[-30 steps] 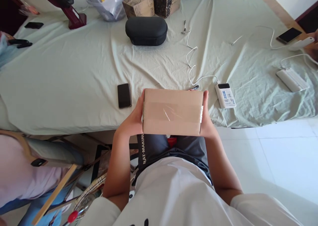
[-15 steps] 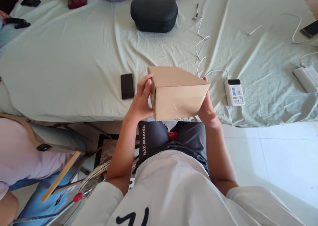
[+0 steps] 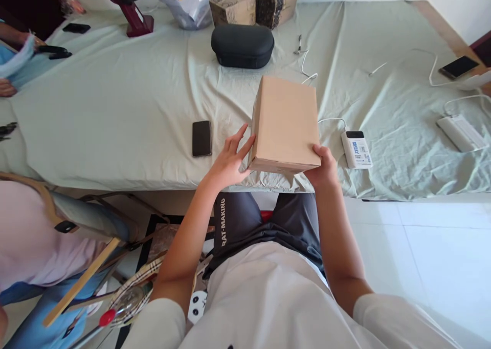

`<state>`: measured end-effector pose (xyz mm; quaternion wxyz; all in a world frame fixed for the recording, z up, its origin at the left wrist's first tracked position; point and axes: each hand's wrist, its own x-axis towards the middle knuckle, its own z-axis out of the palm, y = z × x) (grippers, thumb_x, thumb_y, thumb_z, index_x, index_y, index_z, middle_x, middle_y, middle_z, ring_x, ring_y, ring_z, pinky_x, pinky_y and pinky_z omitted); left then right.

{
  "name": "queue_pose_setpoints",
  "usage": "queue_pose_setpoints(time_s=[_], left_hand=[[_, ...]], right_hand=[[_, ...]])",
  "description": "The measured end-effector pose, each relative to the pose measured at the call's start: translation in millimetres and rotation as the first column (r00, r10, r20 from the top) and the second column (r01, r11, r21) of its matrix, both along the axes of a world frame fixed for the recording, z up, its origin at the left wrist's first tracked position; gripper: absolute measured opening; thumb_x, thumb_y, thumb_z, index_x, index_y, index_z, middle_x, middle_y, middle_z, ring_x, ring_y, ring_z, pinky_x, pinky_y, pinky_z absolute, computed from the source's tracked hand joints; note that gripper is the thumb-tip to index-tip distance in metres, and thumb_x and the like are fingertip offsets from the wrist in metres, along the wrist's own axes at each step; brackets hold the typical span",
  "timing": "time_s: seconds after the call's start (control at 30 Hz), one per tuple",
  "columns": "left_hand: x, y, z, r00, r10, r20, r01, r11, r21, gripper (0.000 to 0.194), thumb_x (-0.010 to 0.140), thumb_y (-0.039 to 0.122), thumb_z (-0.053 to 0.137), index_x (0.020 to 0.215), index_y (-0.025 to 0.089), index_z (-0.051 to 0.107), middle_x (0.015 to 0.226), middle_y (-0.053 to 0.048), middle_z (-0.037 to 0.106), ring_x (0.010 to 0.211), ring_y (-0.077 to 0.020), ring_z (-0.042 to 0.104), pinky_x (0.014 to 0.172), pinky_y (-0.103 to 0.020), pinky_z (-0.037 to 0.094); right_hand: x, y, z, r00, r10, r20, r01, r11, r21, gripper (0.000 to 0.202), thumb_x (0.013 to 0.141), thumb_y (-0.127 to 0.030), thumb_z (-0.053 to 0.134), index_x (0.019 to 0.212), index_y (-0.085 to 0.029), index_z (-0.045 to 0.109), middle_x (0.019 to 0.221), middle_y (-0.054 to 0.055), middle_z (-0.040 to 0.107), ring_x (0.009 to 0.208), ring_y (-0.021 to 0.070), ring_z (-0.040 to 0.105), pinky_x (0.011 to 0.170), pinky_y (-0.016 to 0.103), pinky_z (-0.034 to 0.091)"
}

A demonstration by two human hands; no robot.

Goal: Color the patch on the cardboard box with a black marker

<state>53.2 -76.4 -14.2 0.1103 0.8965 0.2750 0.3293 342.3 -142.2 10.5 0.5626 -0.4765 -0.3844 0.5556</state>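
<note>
A plain brown cardboard box (image 3: 287, 121) is tilted above the front edge of the table, its broad face turned up toward me. My right hand (image 3: 323, 167) grips its lower right corner, thumb on the upper face and the other fingers hidden beneath. At the box's left side, my left hand (image 3: 232, 159) has its fingers spread, with the fingertips at or very near the cardboard. A dark smartphone (image 3: 201, 138) lies on the cloth just left of that hand. To the right of my right hand sits a white power bank (image 3: 357, 150) with a cable plugged in.
A black hard case (image 3: 243, 47) lies farther back, before two patterned cartons (image 3: 232, 8) and a clear plastic basket (image 3: 187, 11). A maroon handheld device (image 3: 138, 24) stands back left. Another white power bank (image 3: 461, 133) is at right. Other people are at the left.
The box has turned in my hands, so a different face points up, and it has moved slightly away from me. My left fingers have loosened and spread. The view has tilted upward.
</note>
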Motion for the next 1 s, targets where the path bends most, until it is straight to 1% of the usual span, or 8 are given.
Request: queue_pose_setpoints(time_s=[0.13, 0.23, 0.3, 0.4, 0.53, 0.73, 0.9, 1.0], left_hand=[[-4, -19, -0.4, 0.999, -0.049, 0.021, 0.054, 0.921, -0.386, 0.132, 0.083, 0.051, 0.091, 0.177, 0.045, -0.002, 0.188, -0.011, -0.004, 0.171, -0.0471, 0.017, 0.129, -0.067, 0.040], [-4, -27, -10.1, 0.979, -0.076, 0.188, 0.166, 0.833, -0.528, 0.138, 0.077, 0.070, 0.090, 0.176, 0.047, -0.004, 0.188, -0.010, -0.012, 0.173, -0.0499, 0.009, 0.126, -0.067, 0.046], [-1, -31, -15.7, 0.952, -0.070, 0.297, 0.237, 0.783, -0.575, 0.127, 0.082, 0.079, 0.079, 0.176, 0.047, 0.000, 0.189, -0.009, -0.010, 0.172, -0.0494, 0.014, 0.126, -0.064, 0.046], [5, -38, -16.8, 0.913, 0.000, 0.407, 0.268, 0.753, -0.601, 0.101, 0.095, 0.082, 0.059, 0.176, 0.045, 0.011, 0.190, -0.006, -0.003, 0.173, -0.0443, 0.018, 0.132, -0.060, 0.039], [11, -44, -10.2, 0.879, 0.058, 0.473, 0.257, 0.778, -0.573, 0.086, 0.102, 0.076, 0.052, 0.175, 0.042, 0.023, 0.189, -0.004, 0.011, 0.174, -0.0364, 0.018, 0.140, -0.055, 0.026], [17, -30, -10.4, 0.841, 0.124, 0.527, 0.260, 0.760, -0.595, 0.083, 0.101, 0.067, 0.060, 0.173, 0.045, 0.025, 0.188, 0.000, 0.019, 0.169, -0.0338, 0.033, 0.137, -0.054, 0.032], [19, -7, -4.1, 0.807, 0.134, 0.575, 0.273, 0.779, -0.565, 0.091, 0.093, 0.056, 0.067, 0.173, 0.041, 0.028, 0.186, 0.000, 0.027, 0.170, -0.0353, 0.032, 0.134, -0.053, 0.039], [18, 5, 3.4, 0.779, 0.139, 0.612, 0.277, 0.798, -0.535, 0.092, 0.088, 0.050, 0.068, 0.173, 0.034, 0.034, 0.182, -0.004, 0.036, 0.171, -0.0364, 0.028, 0.133, -0.053, 0.040]], right_hand=[[-5, -11, -7.2, 1.000, -0.008, -0.018, 0.010, 0.994, 0.113, 0.087, 0.077, -0.066, 0.077, 0.156, -0.038, 0.055, 0.159, 0.000, 0.063, 0.158, 0.0421, 0.048, 0.131, 0.062, 0.044], [-9, -19, -11.9, 1.000, 0.012, 0.017, -0.015, 0.989, 0.144, 0.098, 0.075, -0.067, 0.079, 0.164, -0.042, 0.045, 0.166, -0.001, 0.056, 0.161, 0.0413, 0.044, 0.134, 0.065, 0.037], [-11, -24, -14.0, 0.999, 0.022, 0.026, -0.026, 0.988, 0.150, 0.103, 0.073, -0.069, 0.080, 0.165, -0.044, 0.042, 0.169, -0.001, 0.053, 0.163, 0.0410, 0.040, 0.134, 0.066, 0.034], [-14, -30, -15.7, 0.999, 0.029, 0.041, -0.036, 0.983, 0.181, 0.105, 0.074, -0.070, 0.078, 0.168, -0.044, 0.039, 0.171, -0.002, 0.051, 0.164, 0.0405, 0.038, 0.133, 0.066, 0.035], [-16, -31, -14.2, 0.999, 0.024, 0.024, -0.029, 0.978, 0.206, 0.106, 0.075, -0.068, 0.076, 0.170, -0.045, 0.035, 0.168, -0.002, 0.054, 0.160, 0.0404, 0.043, 0.130, 0.065, 0.040], [-18, -17, -6.6, 0.999, 0.050, -0.010, -0.046, 0.967, 0.252, 0.107, 0.078, -0.063, 0.074, 0.173, -0.043, 0.029, 0.171, -0.002, 0.052, 0.161, 0.0393, 0.043, 0.131, 0.064, 0.039], [-19, 4, 3.8, 0.994, 0.108, -0.003, -0.103, 0.960, 0.260, 0.111, 0.075, -0.056, 0.075, 0.174, -0.040, 0.028, 0.170, -0.002, 0.054, 0.156, 0.0363, 0.050, 0.133, 0.060, 0.037], [-17, 15, 7.7, 0.989, 0.147, 0.010, -0.145, 0.957, 0.250, 0.111, 0.073, -0.051, 0.078, 0.173, -0.042, 0.030, 0.164, -0.002, 0.060, 0.148, 0.0358, 0.058, 0.128, 0.061, 0.044]])
